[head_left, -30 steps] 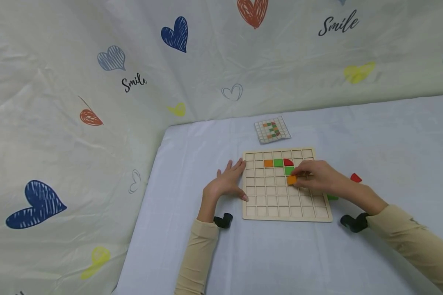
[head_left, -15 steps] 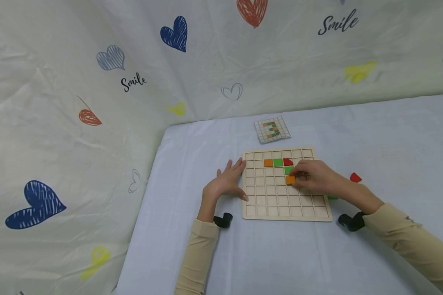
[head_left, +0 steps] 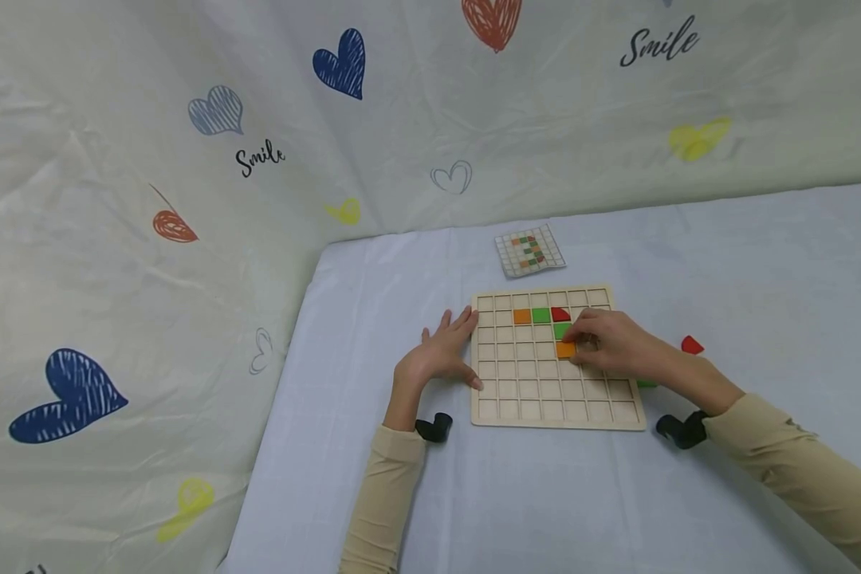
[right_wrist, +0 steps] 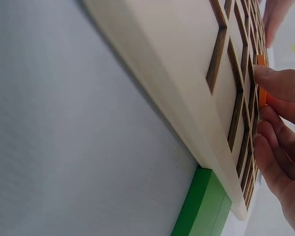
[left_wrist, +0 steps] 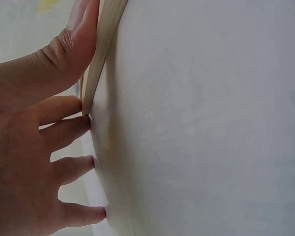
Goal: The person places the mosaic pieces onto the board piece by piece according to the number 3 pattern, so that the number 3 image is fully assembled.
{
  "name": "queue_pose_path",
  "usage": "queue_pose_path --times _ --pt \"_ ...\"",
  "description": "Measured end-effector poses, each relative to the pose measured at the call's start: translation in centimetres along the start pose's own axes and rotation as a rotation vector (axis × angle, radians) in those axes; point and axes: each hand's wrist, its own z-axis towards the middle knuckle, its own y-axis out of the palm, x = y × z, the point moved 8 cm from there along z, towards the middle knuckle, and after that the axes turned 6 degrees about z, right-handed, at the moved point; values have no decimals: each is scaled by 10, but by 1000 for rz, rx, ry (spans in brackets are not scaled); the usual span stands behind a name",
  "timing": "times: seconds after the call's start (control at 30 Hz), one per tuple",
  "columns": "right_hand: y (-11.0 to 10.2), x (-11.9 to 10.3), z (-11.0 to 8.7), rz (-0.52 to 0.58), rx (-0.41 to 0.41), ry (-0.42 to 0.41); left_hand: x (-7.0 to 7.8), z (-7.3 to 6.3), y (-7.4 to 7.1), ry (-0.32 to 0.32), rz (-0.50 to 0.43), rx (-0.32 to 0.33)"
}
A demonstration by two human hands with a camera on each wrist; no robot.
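Observation:
A wooden grid board (head_left: 520, 391) lies on the white cloth. My right hand (head_left: 613, 343) pinches an orange square tile (head_left: 564, 350) between thumb and fingers, just below a green tile (head_left: 561, 330) on the board; in the right wrist view the orange tile (right_wrist: 261, 81) sits at the grid's surface. Along an upper row lie an orange tile (head_left: 521, 316), a green tile (head_left: 540, 316) and a red quarter-round tile (head_left: 560, 314). My left hand (head_left: 441, 355) rests at the board's left edge, fingers spread, thumb on the rim (left_wrist: 102, 49).
Behind the board lies a pattern card (head_left: 529, 251) with a printed coloured grid. A red quarter-round piece (head_left: 692, 345) is to the right of my forearm. Green blocks (right_wrist: 201, 201) stand against the board's right edge. A patterned curtain (head_left: 402, 119) hangs behind the table.
The orange tile has shifted very slightly and now sits straighter below the green tile, with my right hand still on it. My left hand has stayed in place.

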Motion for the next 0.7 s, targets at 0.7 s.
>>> queue_pose_path --times 0.7 --pt "-1 3 3 13 17 26 1 1 -2 -7 -1 0"
